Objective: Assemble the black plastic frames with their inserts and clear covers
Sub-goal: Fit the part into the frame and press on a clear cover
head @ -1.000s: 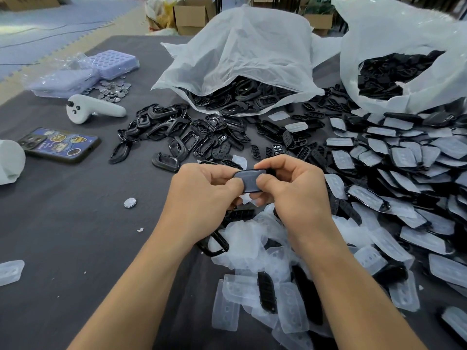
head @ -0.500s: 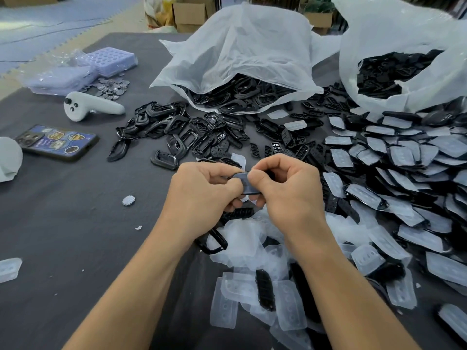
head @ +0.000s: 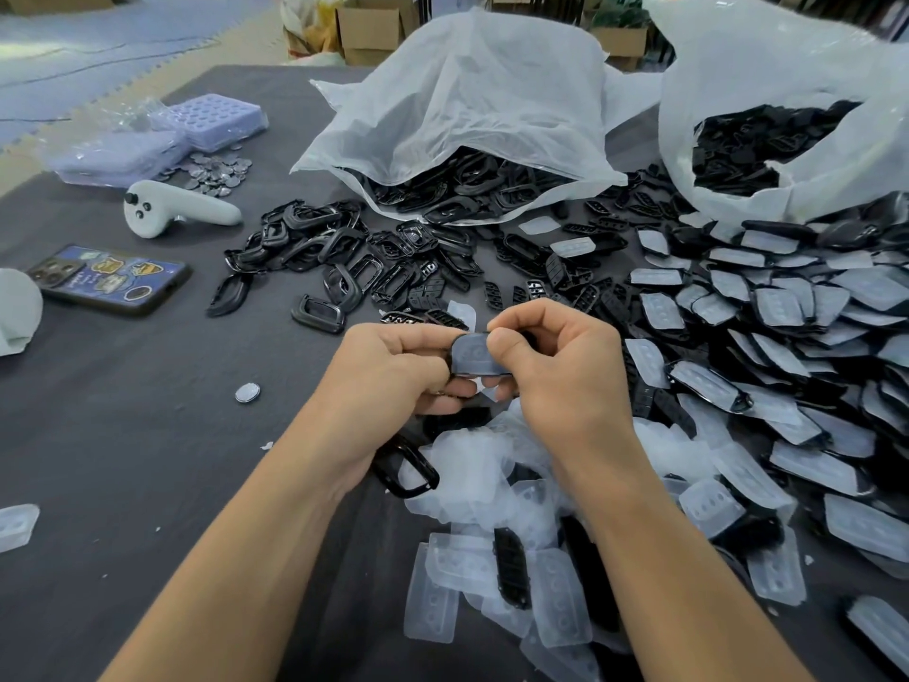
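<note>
Both hands hold one black frame with a clear cover (head: 473,355) above the table's middle. My left hand (head: 393,374) grips its left end with curled fingers. My right hand (head: 556,366) pinches its right end, thumb pressed on the cover's top face. Loose clear covers (head: 492,484) lie heaped just below my hands, with one bare black frame (head: 406,467) at my left wrist. More empty black frames (head: 344,258) are scattered beyond my hands. Finished covered pieces (head: 767,337) are piled to the right.
Two white plastic bags (head: 467,100) (head: 767,56) of black parts sit at the back. A phone (head: 108,278), a white controller (head: 177,209), purple trays (head: 206,118) and small metal discs (head: 216,169) lie at the left. One disc (head: 247,392) lies alone on the dark cloth.
My right thumb has slid further onto the cover's top face and the piece has tilted slightly; both hands stay in the same place.
</note>
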Available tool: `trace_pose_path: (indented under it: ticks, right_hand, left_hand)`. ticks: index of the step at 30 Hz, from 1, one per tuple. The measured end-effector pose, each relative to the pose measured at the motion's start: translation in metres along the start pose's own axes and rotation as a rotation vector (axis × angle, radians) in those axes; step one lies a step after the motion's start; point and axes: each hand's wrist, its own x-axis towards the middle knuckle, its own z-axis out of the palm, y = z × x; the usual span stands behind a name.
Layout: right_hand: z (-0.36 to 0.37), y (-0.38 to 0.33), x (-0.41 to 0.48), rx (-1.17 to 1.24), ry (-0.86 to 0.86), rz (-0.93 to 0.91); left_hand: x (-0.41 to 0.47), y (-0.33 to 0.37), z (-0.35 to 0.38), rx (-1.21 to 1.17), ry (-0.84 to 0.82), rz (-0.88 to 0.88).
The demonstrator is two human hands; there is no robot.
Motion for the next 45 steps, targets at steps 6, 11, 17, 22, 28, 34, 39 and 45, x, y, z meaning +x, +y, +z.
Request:
trace_pose_path:
  ticks: [6, 11, 17, 22, 28, 34, 39, 45]
  right_hand:
    - [0.0, 0.0, -0.002, -0.025, -0.012, -0.035]
    - [0.001, -0.001, -0.003, -0.005, -0.037, -0.046]
    - [0.001, -0.001, -0.004, -0.04, -0.095, -0.055]
    - [0.0, -0.001, -0.001, 0.103, -0.121, 0.01]
    - [-0.001, -0.001, 0.0, 0.184, -0.128, 0.058]
    - [-0.002, -0.003, 0.0, 0.221, -0.166, 0.106]
    - [-0.004, -0.006, 0.0, 0.217, -0.16, 0.13]
    - [-0.006, -0.008, -0.001, 0.212, -0.162, 0.139]
  left_hand:
    - [0.001, 0.0, -0.001, 0.046, 0.037, 0.016]
    - [0.001, 0.0, 0.0, 0.039, 0.082, 0.007]
    - [0.001, 0.001, 0.005, -0.021, 0.134, 0.02]
    - [0.0, 0.001, 0.007, -0.028, 0.122, 0.046]
    - [-0.001, -0.001, 0.008, -0.055, 0.138, 0.047]
    - [0.0, 0.0, 0.011, -0.028, 0.212, 0.059]
    - [-0.001, 0.003, 0.006, -0.076, 0.11, 0.008]
    - [-0.001, 0.0, 0.005, -0.043, 0.064, 0.03]
